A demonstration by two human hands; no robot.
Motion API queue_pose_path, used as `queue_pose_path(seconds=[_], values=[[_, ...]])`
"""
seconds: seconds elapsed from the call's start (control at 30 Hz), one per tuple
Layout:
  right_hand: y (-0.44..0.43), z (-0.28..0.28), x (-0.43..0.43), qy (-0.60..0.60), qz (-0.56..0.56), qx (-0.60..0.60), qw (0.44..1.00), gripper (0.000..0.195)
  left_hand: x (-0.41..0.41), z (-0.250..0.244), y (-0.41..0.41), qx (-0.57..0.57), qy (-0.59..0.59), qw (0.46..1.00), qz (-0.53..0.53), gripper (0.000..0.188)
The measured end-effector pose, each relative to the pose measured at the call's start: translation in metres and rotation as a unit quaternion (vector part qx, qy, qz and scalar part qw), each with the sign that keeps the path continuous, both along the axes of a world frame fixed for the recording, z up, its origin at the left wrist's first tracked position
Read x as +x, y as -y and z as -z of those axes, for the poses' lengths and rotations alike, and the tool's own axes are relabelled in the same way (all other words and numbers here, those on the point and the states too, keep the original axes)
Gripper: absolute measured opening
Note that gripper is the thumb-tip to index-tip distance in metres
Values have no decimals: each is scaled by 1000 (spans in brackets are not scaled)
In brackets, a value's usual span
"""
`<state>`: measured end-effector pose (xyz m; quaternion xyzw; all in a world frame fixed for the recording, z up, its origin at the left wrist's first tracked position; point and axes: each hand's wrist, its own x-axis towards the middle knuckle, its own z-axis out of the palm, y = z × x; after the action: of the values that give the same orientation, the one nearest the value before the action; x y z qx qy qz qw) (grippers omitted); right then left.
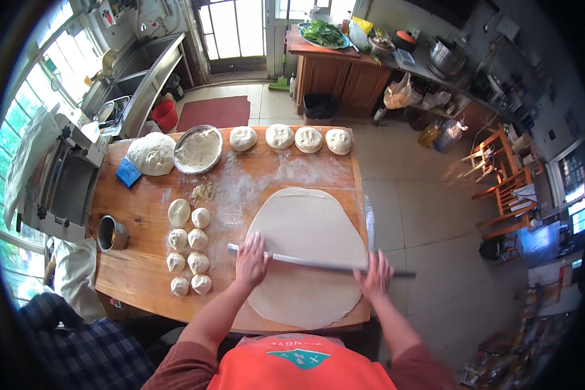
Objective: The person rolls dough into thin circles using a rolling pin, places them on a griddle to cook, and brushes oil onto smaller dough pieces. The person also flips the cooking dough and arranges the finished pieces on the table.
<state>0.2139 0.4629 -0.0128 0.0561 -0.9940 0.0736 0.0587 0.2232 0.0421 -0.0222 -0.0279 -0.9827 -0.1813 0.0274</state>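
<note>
A wide, thin sheet of dough lies on the wooden table before me. Across it rests a long, thin rolling pin. My left hand lies on the pin near its left end, fingers stretched forward. My right hand lies over the pin at the table's right edge, fingers spread; the pin's end sticks out past it. Neither hand is plainly closed around the pin. Left of the sheet stand two rows of small dough pieces. Thick dough rounds line the far edge.
On the table are a metal bowl of flour, a large dough mass, a blue scraper and a metal cup. A roller machine stands at the left. A person in a checked shirt is at the lower left.
</note>
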Motion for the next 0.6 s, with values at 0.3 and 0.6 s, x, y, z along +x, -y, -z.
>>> queue_pose_path(seconds=[0.3, 0.6], values=[[-83, -30, 363, 286, 45, -103, 952, 37, 188, 3, -12, 66, -11, 983, 173, 64], [2, -18, 316, 166, 118, -149, 968, 25, 205, -41, 69, 190, -131, 971, -64, 59]])
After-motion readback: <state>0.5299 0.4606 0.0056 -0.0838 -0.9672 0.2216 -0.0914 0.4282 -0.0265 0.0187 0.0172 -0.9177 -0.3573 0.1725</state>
